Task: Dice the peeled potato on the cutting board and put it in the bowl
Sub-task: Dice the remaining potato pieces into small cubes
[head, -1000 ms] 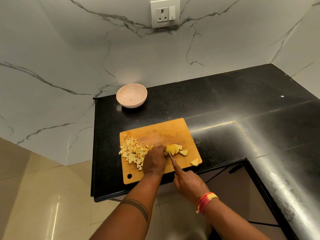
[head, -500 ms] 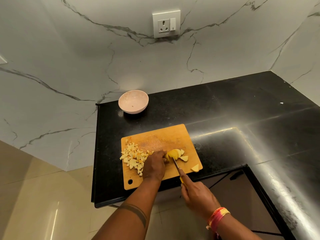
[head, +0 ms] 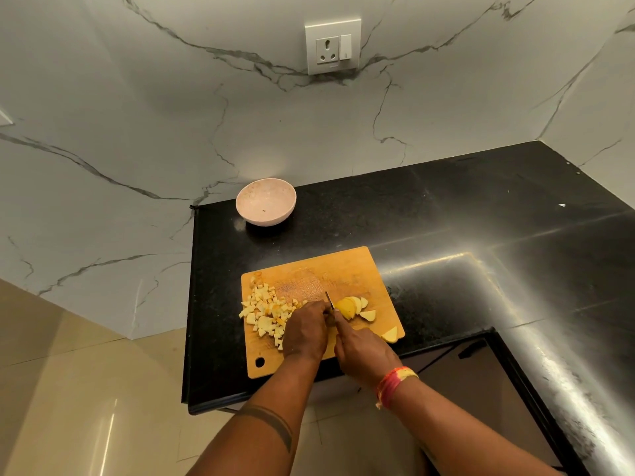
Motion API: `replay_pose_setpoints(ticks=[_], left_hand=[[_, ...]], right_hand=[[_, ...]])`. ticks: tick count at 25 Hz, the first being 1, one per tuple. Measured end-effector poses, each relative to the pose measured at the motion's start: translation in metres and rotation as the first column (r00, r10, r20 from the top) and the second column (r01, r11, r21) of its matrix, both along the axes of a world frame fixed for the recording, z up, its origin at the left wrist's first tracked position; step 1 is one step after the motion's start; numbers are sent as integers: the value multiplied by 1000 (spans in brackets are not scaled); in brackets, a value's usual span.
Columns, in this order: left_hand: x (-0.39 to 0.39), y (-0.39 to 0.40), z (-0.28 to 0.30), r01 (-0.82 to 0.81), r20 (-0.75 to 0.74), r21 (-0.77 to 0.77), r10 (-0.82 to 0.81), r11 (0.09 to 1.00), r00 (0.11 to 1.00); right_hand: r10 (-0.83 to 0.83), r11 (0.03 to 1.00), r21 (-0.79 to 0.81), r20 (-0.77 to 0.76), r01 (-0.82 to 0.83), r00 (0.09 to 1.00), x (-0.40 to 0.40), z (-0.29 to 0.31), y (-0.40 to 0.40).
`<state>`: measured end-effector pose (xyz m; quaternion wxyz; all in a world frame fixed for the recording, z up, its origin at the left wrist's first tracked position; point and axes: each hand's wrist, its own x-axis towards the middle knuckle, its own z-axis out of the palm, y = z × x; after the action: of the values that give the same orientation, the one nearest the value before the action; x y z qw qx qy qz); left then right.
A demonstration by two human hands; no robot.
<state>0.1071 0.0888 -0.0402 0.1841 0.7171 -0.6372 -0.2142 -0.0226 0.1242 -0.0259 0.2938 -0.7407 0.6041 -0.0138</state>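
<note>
A wooden cutting board (head: 347, 266) lies near the counter's front edge. A pile of diced potato (head: 266, 312) covers its left side. Yellow potato slices (head: 350, 306) lie in the middle, with a loose slice (head: 368, 315) beside them and a wedge (head: 390, 334) near the right corner. My left hand (head: 305, 329) rests curled just left of the slices; what its fingertips touch is hidden. My right hand (head: 360, 352) grips a knife (head: 330, 299), index finger along the spine, blade standing between my left hand and the slices. The pale pink bowl (head: 266, 206) sits behind the board.
The black stone counter (head: 464, 235) runs in an L to the right and ends just left of the board. A marble wall with a socket (head: 332, 46) stands behind it. A dark drawer front (head: 481, 372) lies under the counter edge.
My right hand has pushed forward from the board's front edge, carrying the knife blade up against the slices. My left hand has stayed in place.
</note>
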Motion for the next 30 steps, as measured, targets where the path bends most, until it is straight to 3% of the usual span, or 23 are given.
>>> replay_pose_setpoints(ticks=[4, 11, 21, 30], left_hand=[[1, -2, -2, -5, 12, -1, 5, 1000, 1000], [0, -2, -4, -37, 5, 30, 37, 999, 999], [0, 0, -1, -54, -41, 16, 55, 998, 998], [4, 5, 1, -60, -81, -4, 60, 998, 995]], right_hand=[[0, 1000, 13, 19, -1, 1000, 4, -5, -16], [-31, 997, 64, -50, 34, 998, -22, -19, 49], [-43, 999, 7, 76, 43, 996, -41, -9, 62], [-33, 999, -26, 22, 34, 999, -2, -9, 27]])
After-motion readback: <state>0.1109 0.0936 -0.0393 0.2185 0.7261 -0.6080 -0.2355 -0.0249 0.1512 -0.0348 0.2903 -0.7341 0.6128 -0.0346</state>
